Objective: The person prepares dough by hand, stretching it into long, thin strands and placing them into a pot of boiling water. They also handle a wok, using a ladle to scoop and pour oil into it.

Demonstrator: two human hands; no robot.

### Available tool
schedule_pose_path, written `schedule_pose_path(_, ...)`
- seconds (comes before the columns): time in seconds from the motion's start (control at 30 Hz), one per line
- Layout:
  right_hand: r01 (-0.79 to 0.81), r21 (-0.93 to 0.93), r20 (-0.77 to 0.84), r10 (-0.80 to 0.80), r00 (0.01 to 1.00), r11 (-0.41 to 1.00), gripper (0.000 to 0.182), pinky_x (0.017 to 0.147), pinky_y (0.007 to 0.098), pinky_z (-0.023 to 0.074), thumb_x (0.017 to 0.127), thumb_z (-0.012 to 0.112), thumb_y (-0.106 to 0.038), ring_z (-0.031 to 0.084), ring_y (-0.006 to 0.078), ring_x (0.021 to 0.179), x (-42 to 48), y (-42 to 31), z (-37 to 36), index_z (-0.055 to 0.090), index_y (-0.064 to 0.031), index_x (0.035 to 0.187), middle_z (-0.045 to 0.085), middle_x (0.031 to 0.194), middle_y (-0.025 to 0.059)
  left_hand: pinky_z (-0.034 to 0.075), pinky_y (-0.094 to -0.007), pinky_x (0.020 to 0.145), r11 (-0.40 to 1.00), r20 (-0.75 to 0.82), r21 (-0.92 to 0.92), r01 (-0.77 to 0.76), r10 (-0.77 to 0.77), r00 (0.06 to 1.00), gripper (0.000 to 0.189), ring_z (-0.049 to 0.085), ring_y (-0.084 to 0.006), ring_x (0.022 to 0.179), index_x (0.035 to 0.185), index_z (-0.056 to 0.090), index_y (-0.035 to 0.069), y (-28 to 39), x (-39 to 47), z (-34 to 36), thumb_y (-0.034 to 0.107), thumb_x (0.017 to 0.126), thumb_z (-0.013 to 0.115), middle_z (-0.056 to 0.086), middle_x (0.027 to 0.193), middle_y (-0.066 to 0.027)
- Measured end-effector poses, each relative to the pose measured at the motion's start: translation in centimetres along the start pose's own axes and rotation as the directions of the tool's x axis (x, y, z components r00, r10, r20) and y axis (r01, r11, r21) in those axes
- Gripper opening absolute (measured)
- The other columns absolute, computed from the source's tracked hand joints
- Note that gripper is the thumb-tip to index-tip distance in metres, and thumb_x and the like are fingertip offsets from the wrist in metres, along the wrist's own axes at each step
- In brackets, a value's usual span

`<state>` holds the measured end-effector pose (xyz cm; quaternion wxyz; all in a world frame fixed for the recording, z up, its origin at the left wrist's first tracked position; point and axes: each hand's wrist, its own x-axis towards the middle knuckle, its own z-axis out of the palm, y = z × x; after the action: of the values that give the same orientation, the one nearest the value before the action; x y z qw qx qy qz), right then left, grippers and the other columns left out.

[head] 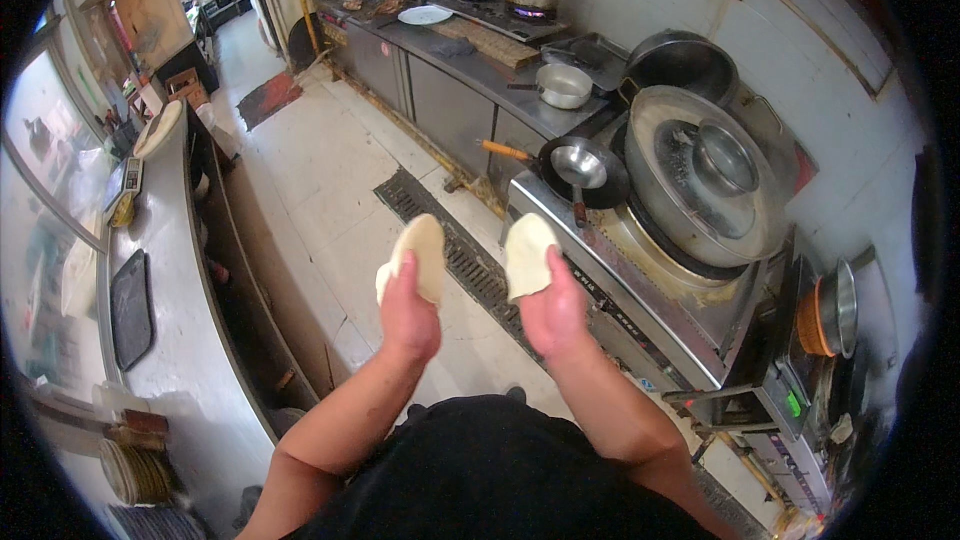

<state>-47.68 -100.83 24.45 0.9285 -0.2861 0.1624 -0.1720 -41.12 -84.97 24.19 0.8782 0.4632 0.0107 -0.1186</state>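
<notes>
My left hand (410, 319) grips a flat piece of pale dough (425, 255), its thumb across the face; a paler edge shows behind on the left side. Apart from it, my right hand (553, 307) has its fingers behind another flat, whitish dough piece (529, 256) and its thumb at the right edge. Both pieces are held upright over the tiled floor and a drain grate (480, 270). Most fingers of both hands are hidden behind the dough.
To the right, a steel griddle unit (675, 322) bears a large round lid (652, 165) and a wok (555, 184). Pots stand over lit burners (529, 13) at the back. A steel counter (187, 315) with a black tray (133, 310) runs along the left.
</notes>
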Motion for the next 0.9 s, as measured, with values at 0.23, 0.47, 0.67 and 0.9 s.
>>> schedule_pose_path(0.23,0.164,-0.381,0.345,-0.024,0.938,0.910,0.060,0.113,0.0323,0.0140,0.098,0.042,-0.023,0.015,0.0199,0.140,-2.9,4.2,3.3,0.014,-0.0021,0.146,0.018,0.152,0.0109,0.006,-0.0348,0.114,0.974,0.458,0.170,-0.150,0.056,0.887,0.070,0.005,-0.0264,0.142,0.147,0.014,0.003,-2.5,-2.8,3.3,0.053,0.098,0.015,0.008,0.154,-0.0157)
schedule_pose_path(0.47,-0.176,0.065,0.139,0.166,0.976,0.982,0.045,0.104,0.0347,0.0323,0.095,0.050,-0.033,0.048,0.0224,0.117,-0.5,2.9,5.6,0.045,-0.0046,0.130,0.052,0.127,0.0087,0.000,-0.0380,0.114,0.958,0.417,0.066,-0.279,0.228,0.880,0.086,0.006,-0.0244,0.143,0.145,0.018,0.000,-1.7,-1.2,1.1,0.066,0.090,0.019,0.012,0.154,-0.0138)
schedule_pose_path(0.67,-0.245,0.285,0.438,0.102,0.893,0.927,0.044,0.104,0.0416,0.0317,0.092,0.051,-0.028,0.047,0.0258,0.120,-2.3,-1.5,12.6,0.045,-0.0027,0.127,0.053,0.125,0.0108,0.013,-0.0410,0.114,0.792,0.389,-0.345,0.503,-0.367,0.845,0.079,0.017,-0.0259,0.140,0.145,0.023,0.010,-3.2,1.2,-6.6,0.065,0.089,0.033,0.022,0.151,-0.0128)
schedule_pose_path(0.9,-0.146,0.262,0.163,0.105,0.981,0.954,0.042,0.105,0.0416,0.0335,0.095,0.047,-0.025,0.047,0.0267,0.121,0.5,-2.7,8.2,0.044,-0.0006,0.129,0.052,0.128,0.0124,0.030,-0.0483,0.108,0.762,0.424,-0.546,0.349,-0.108,0.899,0.062,0.041,-0.0307,0.127,0.136,0.037,0.005,2.7,5.5,-4.6,0.047,0.092,0.047,0.044,0.137,-0.0141)
